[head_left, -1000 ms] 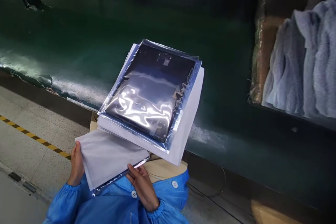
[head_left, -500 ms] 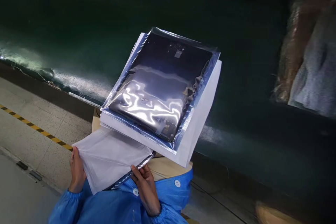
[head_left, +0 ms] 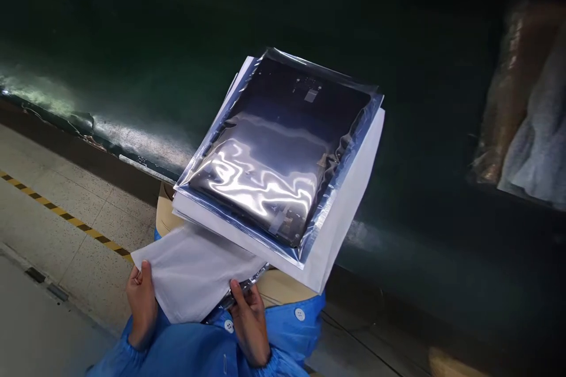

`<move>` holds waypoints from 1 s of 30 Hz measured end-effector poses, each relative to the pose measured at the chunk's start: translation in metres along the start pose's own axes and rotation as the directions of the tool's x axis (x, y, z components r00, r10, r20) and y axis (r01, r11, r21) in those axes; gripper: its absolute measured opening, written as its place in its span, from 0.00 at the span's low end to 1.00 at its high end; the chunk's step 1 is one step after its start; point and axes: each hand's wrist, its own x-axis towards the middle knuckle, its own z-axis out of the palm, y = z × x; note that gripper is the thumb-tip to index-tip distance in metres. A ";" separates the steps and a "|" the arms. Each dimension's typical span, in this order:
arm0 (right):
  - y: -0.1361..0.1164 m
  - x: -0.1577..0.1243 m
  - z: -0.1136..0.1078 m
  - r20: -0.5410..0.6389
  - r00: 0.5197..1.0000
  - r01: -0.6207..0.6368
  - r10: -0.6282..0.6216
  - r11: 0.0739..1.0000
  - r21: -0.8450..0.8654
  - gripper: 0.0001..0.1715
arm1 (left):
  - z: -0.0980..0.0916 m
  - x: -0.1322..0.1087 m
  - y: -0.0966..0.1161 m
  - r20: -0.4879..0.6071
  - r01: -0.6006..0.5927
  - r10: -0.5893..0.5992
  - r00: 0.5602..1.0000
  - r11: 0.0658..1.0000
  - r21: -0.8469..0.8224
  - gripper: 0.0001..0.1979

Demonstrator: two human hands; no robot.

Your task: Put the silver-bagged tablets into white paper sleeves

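Observation:
My left hand (head_left: 142, 305) pinches the left corner of a white foam sleeve (head_left: 194, 268) between thumb and fingers. My right hand (head_left: 248, 318) is closed on the edge of a shiny silver antistatic bag (head_left: 259, 274) that shows along the sleeve's right side; the rest of the bag is hidden under the sleeve. The sleeve's far end runs beneath a stack of white sleeves (head_left: 354, 188). On top of that stack lies a dark flat panel (head_left: 287, 123) sealed in a clear, wrinkled bag with silver edges, glinting under the light.
The stack rests partly over a dark green worktable (head_left: 132, 70) whose worn front edge crosses the view. At right on the table are a brown and white plastic-wrapped bundle (head_left: 539, 141). Yellow-black tape (head_left: 66, 217) marks the floor at left, and a cable (head_left: 358, 341) lies at lower right.
My left hand has shifted right and slightly down with the sleeve's corner. My right hand has moved slightly right, keeping hold of the bag's edge. The whole view has drifted a little.

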 end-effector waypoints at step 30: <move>0.004 -0.010 0.002 -0.175 0.982 -0.078 0.069 0.996 -0.044 0.23 | 0.020 -0.004 0.002 -0.031 0.066 -0.077 0.997 0.963 -0.260 0.17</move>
